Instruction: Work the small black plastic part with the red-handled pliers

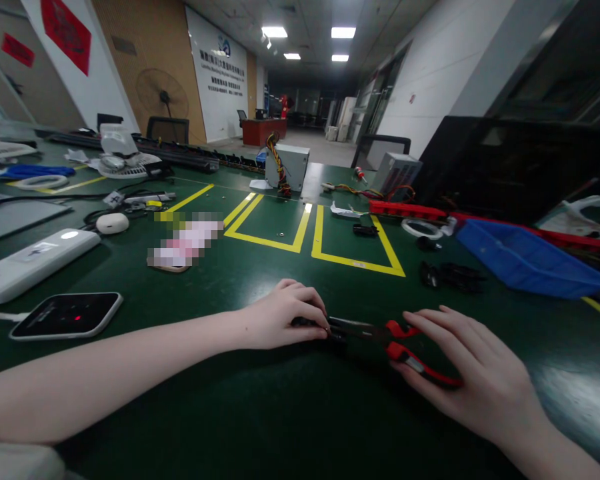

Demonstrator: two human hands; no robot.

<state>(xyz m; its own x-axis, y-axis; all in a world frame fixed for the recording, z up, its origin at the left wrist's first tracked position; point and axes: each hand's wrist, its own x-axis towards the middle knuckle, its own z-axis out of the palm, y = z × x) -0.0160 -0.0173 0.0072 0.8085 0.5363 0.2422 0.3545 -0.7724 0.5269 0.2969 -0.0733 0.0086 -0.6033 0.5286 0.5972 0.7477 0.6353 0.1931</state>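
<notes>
Low over the green table [220,413], my left hand [287,317] is closed in a pinch around a small black part [336,341]. Most of that part is hidden by the fingers, so its kind does not show. My right hand [470,373] is wrapped around the red handles of a pair of pliers [397,343], with the handles spread apart. The metal jaws point left and reach the fingertips of my left hand, by the black part. Whether the jaws grip it I cannot tell.
Ahead lie yellow tape outlines [263,241] with a small black piece [365,230]. To the right are a blue bin [535,260] and black parts [453,277]. On the left sit a phone [185,243], a black-screened device [67,317] and a white power bank [37,263]. A power supply [293,167] stands behind.
</notes>
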